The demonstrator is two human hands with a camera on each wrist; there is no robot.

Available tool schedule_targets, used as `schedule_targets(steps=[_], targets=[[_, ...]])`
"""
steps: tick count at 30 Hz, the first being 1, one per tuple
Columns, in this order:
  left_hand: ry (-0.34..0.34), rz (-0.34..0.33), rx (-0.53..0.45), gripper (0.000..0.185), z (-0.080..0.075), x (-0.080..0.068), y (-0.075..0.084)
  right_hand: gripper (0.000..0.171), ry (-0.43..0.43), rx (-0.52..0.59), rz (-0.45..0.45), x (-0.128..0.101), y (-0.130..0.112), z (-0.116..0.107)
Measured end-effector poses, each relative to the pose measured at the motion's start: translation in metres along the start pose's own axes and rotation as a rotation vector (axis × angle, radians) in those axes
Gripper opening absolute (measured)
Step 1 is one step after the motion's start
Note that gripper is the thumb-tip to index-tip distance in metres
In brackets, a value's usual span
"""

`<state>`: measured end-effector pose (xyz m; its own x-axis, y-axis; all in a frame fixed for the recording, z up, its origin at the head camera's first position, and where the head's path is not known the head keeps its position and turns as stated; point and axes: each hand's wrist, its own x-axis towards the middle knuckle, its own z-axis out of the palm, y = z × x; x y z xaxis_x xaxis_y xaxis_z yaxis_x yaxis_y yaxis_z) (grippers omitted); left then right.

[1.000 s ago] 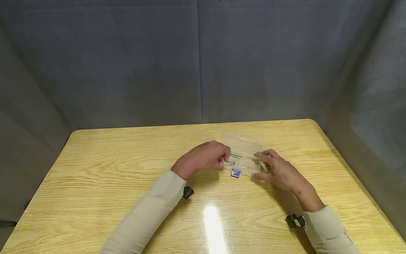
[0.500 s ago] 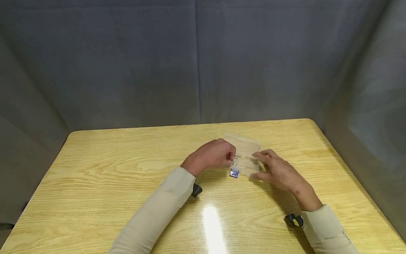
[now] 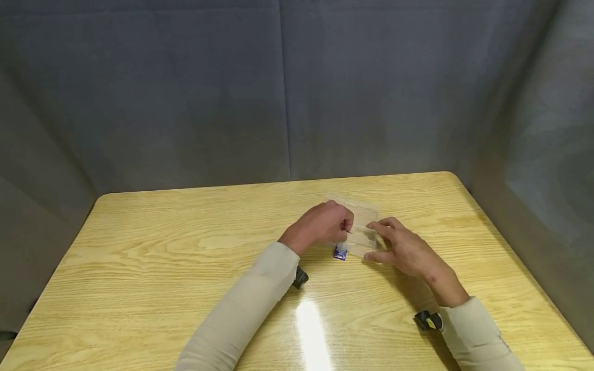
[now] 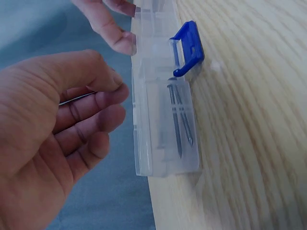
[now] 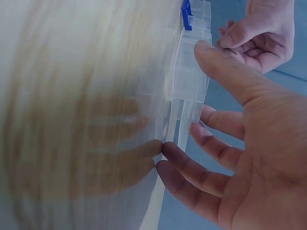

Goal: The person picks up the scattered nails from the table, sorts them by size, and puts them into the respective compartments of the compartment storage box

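A clear plastic box (image 3: 359, 249) stands on the table with its lid (image 3: 367, 212) folded back. Its blue latch (image 4: 193, 47) hangs at the front side. Through the box wall, two nails (image 4: 175, 124) show lying at one end in the left wrist view. Over the box, my left hand (image 3: 324, 224) pinches a nail between thumb and curled fingers; only a thin piece of its shank shows. My right hand (image 3: 410, 251) holds the box's right end, thumb at the near side and fingers at the far side, some fingertips on the table.
A wooden table (image 3: 176, 257) stretches around the box. Grey fabric (image 3: 185, 103) hangs behind the table and at both sides. Small dark wrist cameras (image 3: 429, 320) sit under both sleeves.
My left hand has moved rightward over the box with the nail, covering the nails inside from the head view. My right hand keeps its hold on the box.
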<state>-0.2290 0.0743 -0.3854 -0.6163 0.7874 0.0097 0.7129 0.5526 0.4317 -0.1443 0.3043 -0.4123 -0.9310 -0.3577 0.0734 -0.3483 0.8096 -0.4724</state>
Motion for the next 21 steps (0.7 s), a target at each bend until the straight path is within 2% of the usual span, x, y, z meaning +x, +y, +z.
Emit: schedule_targets(steps=[6,13,21], targets=[[-0.007,-0.024,0.024,0.016,0.0032,0.0039,0.0038,0.07,0.004,0.003,-0.007,0.0001,-0.0004,0.0],[-0.003,-0.023,0.017,0.016,0.0065,0.0067,0.0073,0.069,0.018,-0.004,-0.023,0.0,0.0014,0.0018],[-0.05,-0.037,0.005,0.009,0.0036,0.0037,0.0096,0.069,0.007,-0.007,-0.013,-0.0002,0.0016,0.0008]])
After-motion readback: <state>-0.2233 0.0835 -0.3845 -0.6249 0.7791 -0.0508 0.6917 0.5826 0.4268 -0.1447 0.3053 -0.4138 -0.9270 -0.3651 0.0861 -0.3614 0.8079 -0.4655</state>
